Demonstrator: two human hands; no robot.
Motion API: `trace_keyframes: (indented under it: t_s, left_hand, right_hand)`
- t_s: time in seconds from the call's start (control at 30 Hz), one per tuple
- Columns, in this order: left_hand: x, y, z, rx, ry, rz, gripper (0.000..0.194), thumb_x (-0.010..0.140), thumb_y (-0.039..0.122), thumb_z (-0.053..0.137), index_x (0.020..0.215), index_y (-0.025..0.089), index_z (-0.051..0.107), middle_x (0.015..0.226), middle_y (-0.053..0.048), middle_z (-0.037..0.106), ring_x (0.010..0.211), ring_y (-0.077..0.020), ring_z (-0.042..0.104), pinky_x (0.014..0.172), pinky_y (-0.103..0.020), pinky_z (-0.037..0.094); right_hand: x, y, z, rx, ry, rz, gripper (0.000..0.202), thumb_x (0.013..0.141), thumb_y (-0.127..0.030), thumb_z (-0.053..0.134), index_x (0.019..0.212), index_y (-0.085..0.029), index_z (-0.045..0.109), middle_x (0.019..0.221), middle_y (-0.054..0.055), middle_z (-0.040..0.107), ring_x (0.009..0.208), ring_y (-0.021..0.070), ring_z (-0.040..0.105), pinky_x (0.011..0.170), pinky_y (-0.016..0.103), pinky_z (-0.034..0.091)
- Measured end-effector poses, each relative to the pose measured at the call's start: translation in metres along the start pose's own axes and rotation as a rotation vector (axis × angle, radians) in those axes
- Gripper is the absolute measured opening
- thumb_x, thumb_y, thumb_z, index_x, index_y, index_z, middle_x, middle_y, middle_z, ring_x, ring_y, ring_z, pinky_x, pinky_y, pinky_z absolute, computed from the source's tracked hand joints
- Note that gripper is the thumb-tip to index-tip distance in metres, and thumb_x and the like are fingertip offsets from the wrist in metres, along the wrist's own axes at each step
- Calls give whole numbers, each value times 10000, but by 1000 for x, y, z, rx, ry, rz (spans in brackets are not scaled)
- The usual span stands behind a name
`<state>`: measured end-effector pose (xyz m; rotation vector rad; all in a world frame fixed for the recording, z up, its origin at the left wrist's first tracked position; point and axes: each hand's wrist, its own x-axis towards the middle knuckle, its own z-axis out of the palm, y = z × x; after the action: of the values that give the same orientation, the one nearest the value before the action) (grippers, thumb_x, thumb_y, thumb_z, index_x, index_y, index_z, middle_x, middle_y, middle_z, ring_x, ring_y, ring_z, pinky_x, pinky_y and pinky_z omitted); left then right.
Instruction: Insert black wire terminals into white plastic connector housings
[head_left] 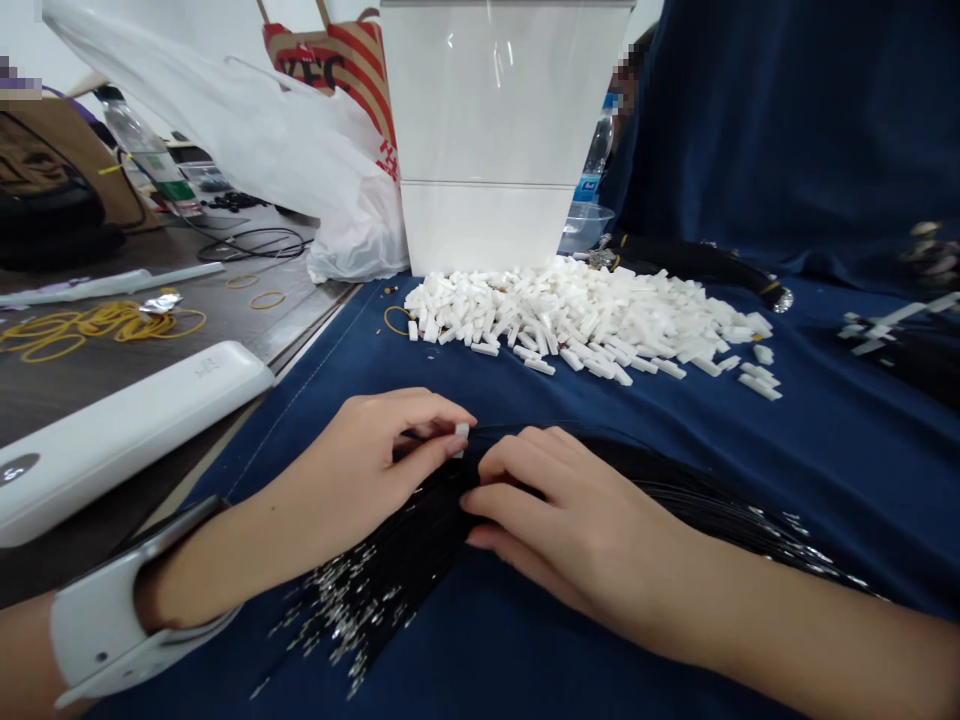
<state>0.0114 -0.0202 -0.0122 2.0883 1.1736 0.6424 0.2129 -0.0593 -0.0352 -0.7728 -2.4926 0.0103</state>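
Note:
A small white foam-like piece (462,434) is pinched between the thumb and forefinger of my left hand (367,455). Just to its right, my right hand (577,505) has its fingers curled together over a bundle of thin black cords (427,510), gripping some at the fingertips. The bundle runs under both hands, its silvery metal ends fanning out at the lower left and more showing at the right. Behind the hands lies a heap of small white pieces (585,310). What exactly sits under my right fingertips is partly hidden.
Dark blue cloth (315,390) covers the work surface. A tall white box (495,140) stands behind the heap, with a white plastic bag (352,230) beside it. On the left are a long white case (142,430) and yellow rubber bands (97,325). Another black cord bundle (690,258) lies behind.

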Motion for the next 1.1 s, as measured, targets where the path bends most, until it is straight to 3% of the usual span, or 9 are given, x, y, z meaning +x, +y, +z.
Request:
trace_keyframes:
  t_s: [0.3, 0.5, 0.73, 0.9, 1.1]
  left_hand:
    - [2, 1, 1, 14, -22, -8, 144, 875, 270, 581, 922, 212, 704, 907, 11, 737, 809, -136, 686, 721, -215, 538]
    - [2, 1, 0, 5, -27, -27, 155, 875, 264, 574, 925, 208, 710, 924, 6, 742, 821, -135, 686, 731, -216, 543]
    - [2, 3, -1, -19, -33, -50, 155, 868, 276, 580, 917, 206, 709, 924, -2, 748, 829, -144, 695, 741, -225, 552]
    - [1, 3, 0, -31, -34, -64, 143, 863, 274, 588, 905, 213, 711, 908, 10, 752, 809, -133, 695, 737, -209, 552]
    - [1, 4, -1, -30, -41, -66, 157, 856, 266, 585, 920, 201, 713, 915, 0, 752, 820, -138, 697, 752, -218, 554]
  right_hand:
    - [-1, -1, 5, -47, -27, -4, 261, 988, -98, 386, 833, -105, 596, 840, 74, 581, 729, 169, 444, 666, 317, 386]
    - [-1, -2, -1, 11, -91, -1, 202, 994, -189, 433, 916, -119, 605, 920, 83, 576, 821, 194, 472, 715, 338, 416]
    - [-1, -2, -1, 55, -58, 17, 204, 969, -109, 430, 841, -128, 587, 868, 61, 576, 766, 169, 472, 703, 319, 397]
    - [-1, -2, -1, 87, -90, 35, 154, 976, -233, 509, 914, -138, 613, 891, 39, 593, 806, 171, 507, 740, 317, 388]
    - [-1, -3, -3, 44, -17, 1, 253, 993, -191, 448, 791, -159, 597, 794, 18, 521, 708, 139, 430, 706, 281, 353]
